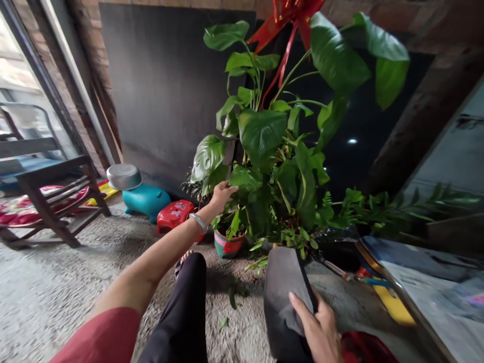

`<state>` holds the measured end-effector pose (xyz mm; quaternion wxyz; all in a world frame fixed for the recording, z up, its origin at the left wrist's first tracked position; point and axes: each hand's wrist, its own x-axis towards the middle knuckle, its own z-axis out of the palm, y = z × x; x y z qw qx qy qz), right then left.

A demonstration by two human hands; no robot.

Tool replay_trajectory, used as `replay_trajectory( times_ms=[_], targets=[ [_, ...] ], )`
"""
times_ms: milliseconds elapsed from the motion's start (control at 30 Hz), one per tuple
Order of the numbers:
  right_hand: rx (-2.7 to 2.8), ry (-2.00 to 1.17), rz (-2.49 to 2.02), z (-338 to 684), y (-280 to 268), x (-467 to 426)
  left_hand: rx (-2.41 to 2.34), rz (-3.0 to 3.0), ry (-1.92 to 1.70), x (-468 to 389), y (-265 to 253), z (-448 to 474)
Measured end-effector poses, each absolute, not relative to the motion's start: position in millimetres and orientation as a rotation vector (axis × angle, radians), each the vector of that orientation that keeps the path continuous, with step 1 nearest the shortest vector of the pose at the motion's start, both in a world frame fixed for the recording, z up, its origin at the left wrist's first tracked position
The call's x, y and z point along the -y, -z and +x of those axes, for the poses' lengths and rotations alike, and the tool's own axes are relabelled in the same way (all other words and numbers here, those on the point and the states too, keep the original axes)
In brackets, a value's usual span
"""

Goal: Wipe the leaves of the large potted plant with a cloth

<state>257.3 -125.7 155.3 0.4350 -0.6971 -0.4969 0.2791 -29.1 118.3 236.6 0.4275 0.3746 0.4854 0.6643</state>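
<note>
- A tall potted plant with broad, glossy green leaves (263, 133) is seen from the centre to the upper right of the frame, set before dark panels.
- The left hand (221, 195) is held out at the plant's left side, near the centre of the frame; its thumb and fingers are set at the foliage, but whether the grip is closed on a leaf cannot be told.
- The right hand (321, 325) is laid at the lower right over a dark grey, flat-topped shape (282, 272), thumb on top and fingers along its side; whether this is clamped, or is a covered knee, cannot be told.
- Loose green leaf pieces (223, 323) are seen on the rough grey concrete floor (45, 287), lower centre.
- The step in hand is judged to be the handling of foliage; a light, well-placed grip between the crowded stems seems called for.
</note>
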Motion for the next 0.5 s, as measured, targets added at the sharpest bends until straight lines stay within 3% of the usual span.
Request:
replay_trajectory(
  times_ms=[133,333,400,500],
  targets=[
    [1.392,-0.617,-1.479,232,-205,117,-1.109,0.819,-1.54,-116,-229,-15],
    [1.397,0.004,-1.15,170,-296,41,-1.08,0.845,-1.479,-110,-222,-15],
    [1.501,0.058,-1.141,152,-297,10,-1.05,0.851,-1.472,-108,-220,-18],
    [1.841,-0.11,-1.208,145,-273,-5,-1.021,0.85,-1.467,-105,-217,-25]
  ],
)
